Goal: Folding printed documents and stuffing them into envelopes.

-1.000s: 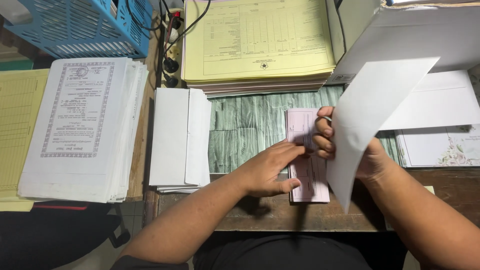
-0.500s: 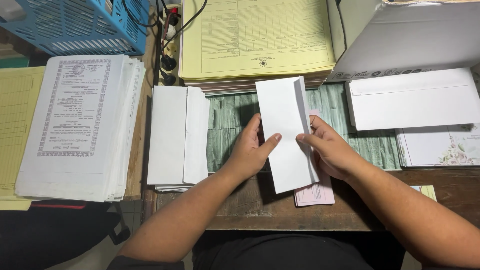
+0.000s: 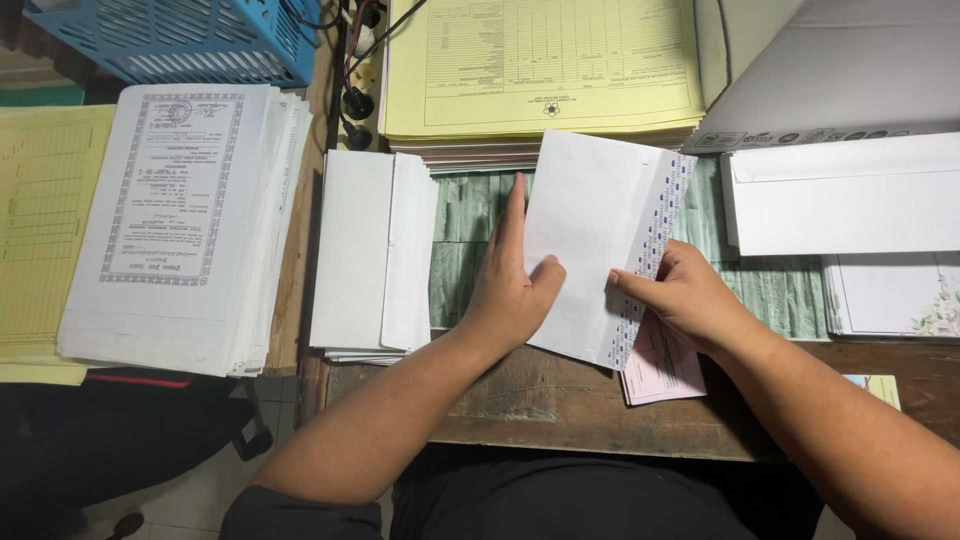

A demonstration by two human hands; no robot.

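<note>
A long white envelope [image 3: 585,240] stands lengthwise on the desk in front of me, its flap spread to the right and showing a blue patterned lining [image 3: 655,245]. My left hand [image 3: 510,285] holds the envelope's left edge, fingers flat beside it and thumb on its face. At the flap's lower part, my right hand [image 3: 680,295] pinches the edge. A pink slip [image 3: 665,370] lies under the envelope and sticks out at its lower right.
A stack of white envelopes [image 3: 375,255] lies to the left. Printed white sheets [image 3: 180,220] and yellow forms [image 3: 545,70] are piled around. More envelopes [image 3: 850,195] and floral cards [image 3: 900,295] lie right. A blue basket [image 3: 180,40] stands far left.
My right hand brought the white envelope down from the right over the pink slip. Both hands took hold of it, and its flap has since been spread to the right.
</note>
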